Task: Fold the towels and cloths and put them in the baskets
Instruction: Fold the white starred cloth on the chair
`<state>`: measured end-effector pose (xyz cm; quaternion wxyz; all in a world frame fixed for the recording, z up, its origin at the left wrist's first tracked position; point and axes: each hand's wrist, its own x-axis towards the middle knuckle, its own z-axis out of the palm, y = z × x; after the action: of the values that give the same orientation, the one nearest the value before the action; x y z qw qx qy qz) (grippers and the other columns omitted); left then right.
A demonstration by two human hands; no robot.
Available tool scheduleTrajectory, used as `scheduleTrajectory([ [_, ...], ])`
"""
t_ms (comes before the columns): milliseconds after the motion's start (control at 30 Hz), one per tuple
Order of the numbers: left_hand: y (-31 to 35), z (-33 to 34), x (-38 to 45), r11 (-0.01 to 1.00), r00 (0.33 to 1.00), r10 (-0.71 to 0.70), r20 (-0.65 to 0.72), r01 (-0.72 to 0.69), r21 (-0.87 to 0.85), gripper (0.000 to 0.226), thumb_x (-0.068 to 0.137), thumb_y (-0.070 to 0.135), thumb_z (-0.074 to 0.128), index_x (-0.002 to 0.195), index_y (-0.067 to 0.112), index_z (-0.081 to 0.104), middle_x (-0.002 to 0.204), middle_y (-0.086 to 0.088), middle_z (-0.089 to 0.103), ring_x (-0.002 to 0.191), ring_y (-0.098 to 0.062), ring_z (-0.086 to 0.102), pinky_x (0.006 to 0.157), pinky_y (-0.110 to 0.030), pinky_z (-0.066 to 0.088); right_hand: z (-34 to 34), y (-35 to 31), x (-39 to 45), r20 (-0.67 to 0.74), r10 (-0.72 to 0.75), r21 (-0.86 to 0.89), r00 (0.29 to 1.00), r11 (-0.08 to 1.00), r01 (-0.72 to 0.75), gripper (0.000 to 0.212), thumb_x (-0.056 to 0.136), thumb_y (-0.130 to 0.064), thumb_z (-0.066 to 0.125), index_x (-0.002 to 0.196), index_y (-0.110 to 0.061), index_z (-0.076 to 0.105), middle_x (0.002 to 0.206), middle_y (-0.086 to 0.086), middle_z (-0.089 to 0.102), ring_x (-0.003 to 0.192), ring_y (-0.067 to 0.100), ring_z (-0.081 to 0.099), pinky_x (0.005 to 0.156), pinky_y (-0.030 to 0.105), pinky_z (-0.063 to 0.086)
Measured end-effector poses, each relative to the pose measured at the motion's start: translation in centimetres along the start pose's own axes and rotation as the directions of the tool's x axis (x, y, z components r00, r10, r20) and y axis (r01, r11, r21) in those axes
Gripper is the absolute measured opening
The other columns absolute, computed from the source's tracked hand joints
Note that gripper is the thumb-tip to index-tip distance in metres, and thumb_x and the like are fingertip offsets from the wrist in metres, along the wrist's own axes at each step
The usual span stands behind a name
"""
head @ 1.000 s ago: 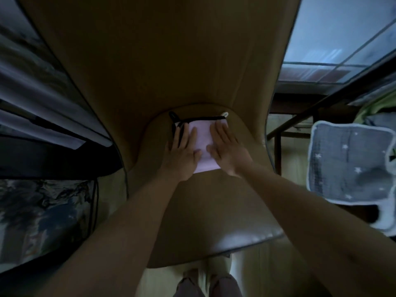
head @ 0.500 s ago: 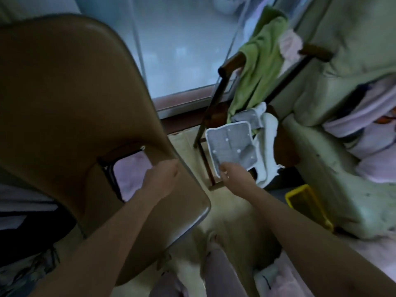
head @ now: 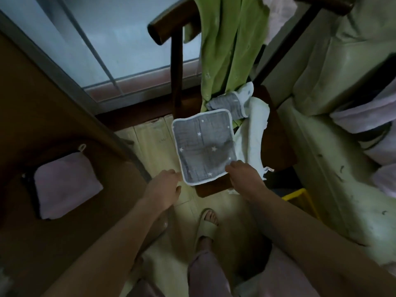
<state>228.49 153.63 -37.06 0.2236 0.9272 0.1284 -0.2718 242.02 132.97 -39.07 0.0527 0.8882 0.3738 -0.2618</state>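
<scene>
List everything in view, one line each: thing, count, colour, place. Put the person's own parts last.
star cloth: one, grey with white stars and white edging, lying on the wooden chair, near corner gripped by the right hand
pink towel: one, folded, on the brown seat at left
green garment: one, draped over the wooden chair's back
white cloth: one, on the wooden chair under the star cloth
second grey cloth: one, crumpled behind the star cloth
wooden chair: one, dark brown, centre
yellow bin: one, partly hidden, on the floor at right
slipper: one, pale, on a foot
left hand: open, just left of the star cloth
right hand: pinches the star cloth
</scene>
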Motion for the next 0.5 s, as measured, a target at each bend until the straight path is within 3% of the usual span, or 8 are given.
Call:
scheduleTrajectory([
  [67,1.6,1.7,2.1,0.998,1.000,0.011,0.012,-0.012,0.059,0.026,0.097,0.027,0.046,0.121,0.019,0.050,0.117,-0.002,0.053,0.109,-0.018,0.048,0.087,-0.031,0.043,0.8,2.0,1.9,0.009,-0.075,-0.043,0.997,0.996,0.076,0.040,0.083,-0.001,0.057,0.121,-0.013,0.052,0.116,0.010,0.057,0.101,0.027,0.056,0.084,0.034,0.044],
  [200,4.6,4.7,6.1,0.999,0.997,0.046,-0.062,-0.046,-0.004,0.033,0.093,0.032,0.053,0.125,0.025,0.050,0.131,0.003,0.051,0.119,-0.014,0.045,0.098,-0.028,0.038,2.2,5.1,5.5,-0.035,-0.316,-0.160,0.948,0.938,0.307,0.046,0.056,0.003,0.076,0.098,-0.007,0.062,0.095,0.013,0.064,0.085,0.030,0.063,0.069,0.035,0.050],
  [333,5.8,6.2,8.4,0.996,0.994,0.069,-0.089,-0.064,0.060,0.043,0.093,0.032,0.053,0.135,0.026,0.045,0.140,0.003,0.042,0.130,-0.016,0.038,0.107,-0.031,0.031,3.9,6.0,7.4,-0.077,-0.455,-0.244,0.887,0.871,0.426,0.040,0.053,-0.002,0.077,0.092,-0.006,0.069,0.087,0.011,0.065,0.080,0.029,0.063,0.069,0.033,0.051],
  [433,5.9,6.8,9.5,0.985,0.992,0.078,-0.101,-0.061,0.163,0.041,0.094,0.030,0.049,0.134,0.024,0.044,0.136,-0.001,0.041,0.126,-0.019,0.039,0.102,-0.031,0.032,4.1,6.2,8.7,-0.152,-0.486,-0.159,0.860,0.871,0.464,0.028,0.052,-0.003,0.078,0.077,-0.011,0.068,0.078,0.007,0.065,0.074,0.026,0.062,0.064,0.030,0.048],
  [500,6.1,6.8,10.0,0.981,0.987,0.064,-0.145,-0.035,0.190,0.039,0.094,0.034,0.049,0.132,0.023,0.045,0.134,-0.002,0.043,0.123,-0.019,0.041,0.100,-0.032,0.033,3.4,6.4,8.8,-0.191,-0.469,-0.006,0.862,0.879,0.476,0.025,0.056,-0.001,0.078,0.076,-0.013,0.068,0.080,0.006,0.066,0.074,0.026,0.064,0.057,0.028,0.047],
])
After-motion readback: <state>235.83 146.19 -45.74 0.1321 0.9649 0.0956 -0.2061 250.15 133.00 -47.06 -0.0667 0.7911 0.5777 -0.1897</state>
